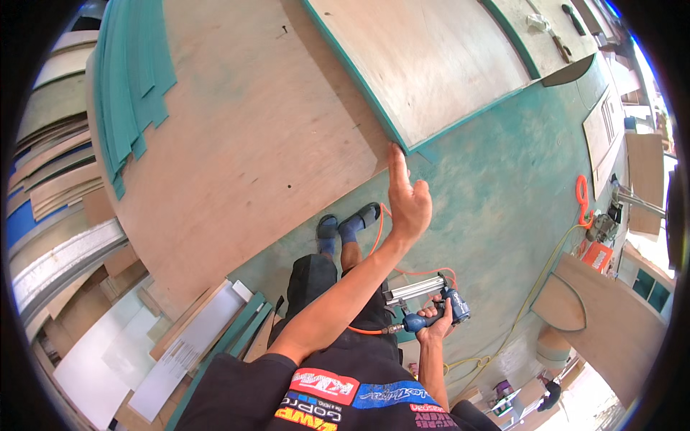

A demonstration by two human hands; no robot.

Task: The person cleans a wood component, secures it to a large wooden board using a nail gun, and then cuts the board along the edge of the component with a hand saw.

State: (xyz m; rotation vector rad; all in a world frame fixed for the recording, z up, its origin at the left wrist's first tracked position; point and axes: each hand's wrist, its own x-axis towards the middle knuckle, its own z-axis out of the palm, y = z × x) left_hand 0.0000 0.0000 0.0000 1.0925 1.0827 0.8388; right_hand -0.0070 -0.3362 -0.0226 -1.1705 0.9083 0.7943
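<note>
My left hand (408,202) is raised with its fingers stretched out, and the index fingertip touches the lower corner of a teal-edged wooden panel (424,65). It holds nothing. My right hand (435,325) sits lower, near my waist, gripping the handle of a blue pneumatic nail gun (430,296) with a silver magazine. An orange air hose (374,329) runs from the gun's base across my body. The panel lies over a large plywood sheet (251,144).
Teal strips (133,79) are stacked at the upper left. White boards and offcuts (108,352) lie lower left. My feet in blue socks and sandals (348,226) stand on the teal floor (503,194). A coiled orange hose (582,201) and a yellow cable (532,287) lie at right beside a curved wooden piece (604,316).
</note>
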